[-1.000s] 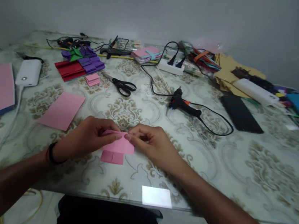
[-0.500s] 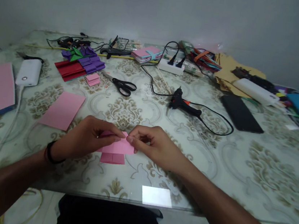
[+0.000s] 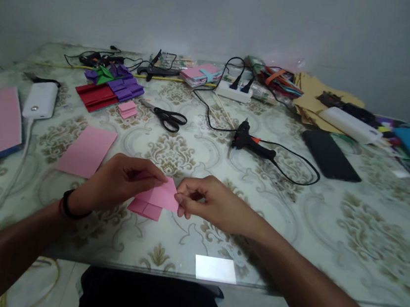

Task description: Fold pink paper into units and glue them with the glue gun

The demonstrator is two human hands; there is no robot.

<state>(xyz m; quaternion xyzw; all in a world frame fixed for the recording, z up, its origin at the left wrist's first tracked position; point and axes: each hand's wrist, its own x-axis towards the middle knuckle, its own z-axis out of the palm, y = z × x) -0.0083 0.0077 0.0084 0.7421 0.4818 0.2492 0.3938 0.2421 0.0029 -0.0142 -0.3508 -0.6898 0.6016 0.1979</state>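
One folded pink paper point(image 3: 160, 196), its narrower near flap point(image 3: 150, 211) creased down the middle, is pinched between the left hand point(image 3: 119, 180) and right hand point(image 3: 211, 204). Beyond the hands lie one hot-glue gun point(image 3: 243, 137), then one pair of black-handled scissors point(image 3: 160, 112).

The paper piece point(image 3: 160, 196) is sitting above the near middle of the table point(image 3: 111, 249), between the left fingers point(image 3: 150, 167) and right fingers point(image 3: 187, 203). A loose sheet point(image 3: 87, 151) is lying left, scissors point(image 3: 159, 112) are lying beyond, a glue gun point(image 3: 244, 139) is resting right of them, and a phone point(image 3: 330, 156) is lying farther right.
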